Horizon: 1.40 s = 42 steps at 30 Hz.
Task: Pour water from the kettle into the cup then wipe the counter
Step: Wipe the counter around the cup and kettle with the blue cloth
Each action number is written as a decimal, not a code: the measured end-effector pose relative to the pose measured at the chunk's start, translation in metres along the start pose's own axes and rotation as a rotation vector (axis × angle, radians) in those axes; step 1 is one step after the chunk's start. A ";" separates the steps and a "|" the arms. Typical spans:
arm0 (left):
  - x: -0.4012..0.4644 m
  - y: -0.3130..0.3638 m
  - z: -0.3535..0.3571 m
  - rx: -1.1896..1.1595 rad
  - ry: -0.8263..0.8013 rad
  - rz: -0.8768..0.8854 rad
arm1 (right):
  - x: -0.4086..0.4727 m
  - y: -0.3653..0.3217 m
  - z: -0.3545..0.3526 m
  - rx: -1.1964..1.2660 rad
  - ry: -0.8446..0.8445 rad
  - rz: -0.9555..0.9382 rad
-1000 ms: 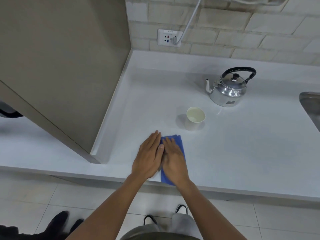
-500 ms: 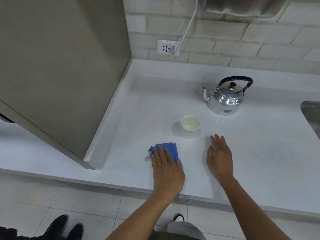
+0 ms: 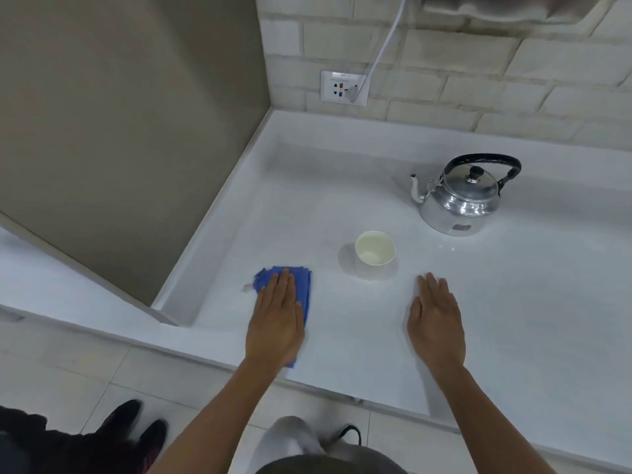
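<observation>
My left hand [image 3: 275,323] lies flat on a folded blue cloth [image 3: 302,280] and presses it onto the white counter [image 3: 530,302] near the front edge. My right hand [image 3: 436,319] rests palm down on the bare counter, fingers together, holding nothing. A white paper cup [image 3: 374,254] with water in it stands upright between and just beyond my hands. Further back on the right, apart from the cup, sits the shiny metal kettle [image 3: 460,203] with its black handle up and its spout pointing left.
A tall beige cabinet panel [image 3: 119,131] walls off the counter on the left. A wall outlet [image 3: 343,87] with a white cable plugged in sits on the brick backsplash. Another person's dark shoes [image 3: 136,429] stand on the floor at lower left.
My right hand left the cloth and moved right onto the bare counter. My left hand took over the cloth and slid it left and slightly away from me.
</observation>
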<state>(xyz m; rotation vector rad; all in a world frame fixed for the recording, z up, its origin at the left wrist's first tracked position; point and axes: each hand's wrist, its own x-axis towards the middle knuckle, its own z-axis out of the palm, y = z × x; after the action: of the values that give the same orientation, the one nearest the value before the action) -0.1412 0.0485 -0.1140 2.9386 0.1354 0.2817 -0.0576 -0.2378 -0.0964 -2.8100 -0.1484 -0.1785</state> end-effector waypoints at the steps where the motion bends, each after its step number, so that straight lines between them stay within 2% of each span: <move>1: 0.007 -0.001 0.002 0.005 -0.013 -0.030 | 0.001 -0.002 -0.001 -0.002 -0.009 0.003; 3: 0.017 0.014 0.004 0.020 -0.035 -0.029 | 0.000 -0.002 -0.001 -0.007 -0.015 -0.006; 8: -0.013 0.049 0.007 -0.028 -0.039 0.348 | -0.002 -0.001 -0.002 -0.005 -0.007 -0.009; 10: -0.036 0.041 -0.003 -0.049 -0.061 0.404 | -0.002 -0.001 -0.001 -0.005 -0.009 -0.014; 12: -0.042 0.025 -0.010 -0.058 -0.050 0.374 | -0.002 -0.001 -0.001 -0.012 -0.018 -0.012; 14: -0.031 0.012 -0.009 -0.064 -0.039 0.269 | -0.001 -0.001 -0.001 -0.028 -0.017 -0.022; 17: 0.001 0.015 -0.002 -0.042 -0.107 0.093 | 0.001 -0.002 0.000 -0.016 -0.010 -0.035; 19: 0.015 0.030 0.003 -0.047 -0.162 0.056 | 0.001 -0.002 0.001 0.010 0.004 -0.073; 25: -0.033 0.060 -0.008 -0.020 -0.106 0.338 | 0.006 -0.007 0.006 0.080 0.035 -0.164; 28: -0.047 0.054 -0.013 -0.030 -0.110 0.333 | 0.011 -0.016 0.010 0.050 -0.015 -0.169; 36: 0.038 0.060 0.005 -0.065 -0.145 -0.130 | 0.009 -0.020 0.015 -0.060 -0.060 -0.146; 38: 0.036 0.071 0.009 -0.036 -0.131 -0.084 | 0.010 -0.019 0.015 -0.086 -0.067 -0.115; 42: -0.006 0.065 0.002 -0.044 -0.119 0.168 | 0.010 -0.020 0.015 -0.129 -0.118 -0.077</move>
<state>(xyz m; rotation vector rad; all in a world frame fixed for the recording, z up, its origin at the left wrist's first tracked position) -0.1422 -0.0160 -0.1048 2.9175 -0.1328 0.1306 -0.0488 -0.2138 -0.1030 -2.9458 -0.2824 -0.0410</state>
